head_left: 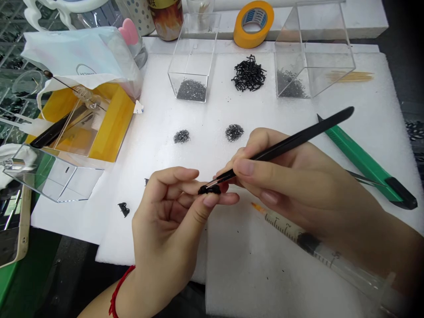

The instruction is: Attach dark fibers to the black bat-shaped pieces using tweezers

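The left hand (pixel 162 225) has its grip pressed together, pinching a small black clump (pixel 210 190) between thumb and fingers above a white foam sheet (pixel 145 145); the right hand (pixel 291 185) grips a slim black-handled tool (pixel 291 143), its thin metal tip touching the clump, and a syringe (pixel 291 232) lies just below that hand

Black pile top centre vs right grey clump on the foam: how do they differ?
The black pile is larger than the grey clump. The pile shows coarse bent strands, the clump finer, glinting ones. Both sit on the white foam sheet.
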Demonstrator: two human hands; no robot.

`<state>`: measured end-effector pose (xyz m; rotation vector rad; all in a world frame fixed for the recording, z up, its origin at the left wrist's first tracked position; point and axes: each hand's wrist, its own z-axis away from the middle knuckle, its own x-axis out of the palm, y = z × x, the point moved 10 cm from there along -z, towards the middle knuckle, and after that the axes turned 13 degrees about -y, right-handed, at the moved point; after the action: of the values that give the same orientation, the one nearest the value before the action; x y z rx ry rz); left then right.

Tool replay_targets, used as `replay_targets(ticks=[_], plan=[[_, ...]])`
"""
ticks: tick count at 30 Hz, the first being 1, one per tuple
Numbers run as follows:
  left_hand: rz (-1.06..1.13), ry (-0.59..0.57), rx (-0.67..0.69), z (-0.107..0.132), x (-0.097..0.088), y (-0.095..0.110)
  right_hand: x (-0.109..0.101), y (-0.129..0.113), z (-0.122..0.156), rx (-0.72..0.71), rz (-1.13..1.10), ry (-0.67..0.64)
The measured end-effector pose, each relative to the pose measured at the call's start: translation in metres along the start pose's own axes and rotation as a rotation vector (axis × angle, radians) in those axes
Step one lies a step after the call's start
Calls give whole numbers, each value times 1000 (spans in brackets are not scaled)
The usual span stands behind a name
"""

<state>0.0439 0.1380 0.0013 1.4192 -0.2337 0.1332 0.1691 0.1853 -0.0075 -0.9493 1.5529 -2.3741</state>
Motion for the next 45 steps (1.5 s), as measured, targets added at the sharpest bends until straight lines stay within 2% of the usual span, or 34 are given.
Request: replay_targets(ticks=[10, 17, 23, 39, 45], plan=[[-33, 2, -7, -1, -1, -1, 2, -1, -1, 1, -3, -27], [-51, 6, 4, 1, -1, 1, 12, -7, 1, -35, -86, -83], [-59, -2, 10, 1, -1, 1, 3, 3, 0, 46, 18, -20], [-50, -15, 10, 2, 0, 2, 1, 1, 2, 64, 89, 0], [-45, -33, 15, 0, 3, 2, 11, -5, -1, -9, -76, -54]])
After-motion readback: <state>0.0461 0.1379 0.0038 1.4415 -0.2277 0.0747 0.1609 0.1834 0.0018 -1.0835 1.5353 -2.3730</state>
